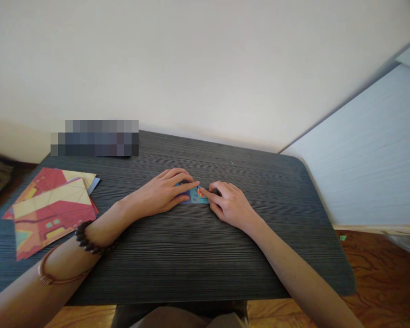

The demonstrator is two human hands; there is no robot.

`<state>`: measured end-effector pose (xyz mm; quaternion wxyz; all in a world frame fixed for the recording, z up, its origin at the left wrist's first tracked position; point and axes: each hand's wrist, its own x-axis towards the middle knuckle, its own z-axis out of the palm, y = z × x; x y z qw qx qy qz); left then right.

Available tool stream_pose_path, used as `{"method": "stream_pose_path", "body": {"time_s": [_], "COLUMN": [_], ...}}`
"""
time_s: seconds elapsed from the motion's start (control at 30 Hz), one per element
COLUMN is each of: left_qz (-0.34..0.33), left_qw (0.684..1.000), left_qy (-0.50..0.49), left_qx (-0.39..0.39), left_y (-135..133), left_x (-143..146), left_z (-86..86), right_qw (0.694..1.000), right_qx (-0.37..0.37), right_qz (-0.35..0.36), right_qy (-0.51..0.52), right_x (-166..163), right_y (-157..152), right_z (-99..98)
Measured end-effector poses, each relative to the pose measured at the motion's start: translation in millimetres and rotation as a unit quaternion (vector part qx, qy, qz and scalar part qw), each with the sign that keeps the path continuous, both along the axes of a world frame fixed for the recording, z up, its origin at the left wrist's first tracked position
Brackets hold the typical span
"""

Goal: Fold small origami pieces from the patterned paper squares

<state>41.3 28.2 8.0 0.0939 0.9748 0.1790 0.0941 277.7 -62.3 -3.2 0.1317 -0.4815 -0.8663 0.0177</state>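
Observation:
A small folded piece of patterned paper, blue and teal with an orange-yellow motif, lies on the dark table between my hands. My left hand rests over its left part, index finger and thumb stretched out and apart, holding it down. From the right, my right hand touches the paper with an extended index fingertip near the motif. Its thumb is by the lower right edge, apart from the index finger, and the other fingers are bent. Part of the paper is hidden under the left fingers.
Several red and cream patterned paper sheets are stacked loosely at the table's left. A pixelated dark object stands at the back left. The dark wood-grain table meets a white wall behind; a pale panel rises on the right.

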Motion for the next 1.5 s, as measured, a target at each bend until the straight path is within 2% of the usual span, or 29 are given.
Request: {"method": "stream_pose_path", "body": {"time_s": [0.63,0.87,1.03,1.23,1.5], "left_qz": [0.016,0.062,0.071,0.082,0.139], "left_qw": [1.000,0.998,0.997,0.996,0.988], "left_qy": [0.027,-0.013,-0.018,-0.033,-0.068], "left_qx": [0.005,0.021,0.027,0.022,0.020], "left_y": [-1,-4,-3,-8,-18], "left_x": [1,7,6,12,24], "left_z": [4.4,-2.1,-1.1,0.5,-4.3], "right_qw": [1.000,0.999,0.998,0.989,0.993], "right_qx": [-0.009,-0.010,-0.003,-0.002,-0.005], "right_qz": [-0.007,-0.013,-0.007,-0.044,-0.026], "right_qy": [0.006,0.027,0.055,0.144,0.119], "right_x": [-1,-3,2,2,0], "right_y": [-2,-3,-5,4,14], "right_z": [2.3,5.2,3.6,0.1,-2.5]}}
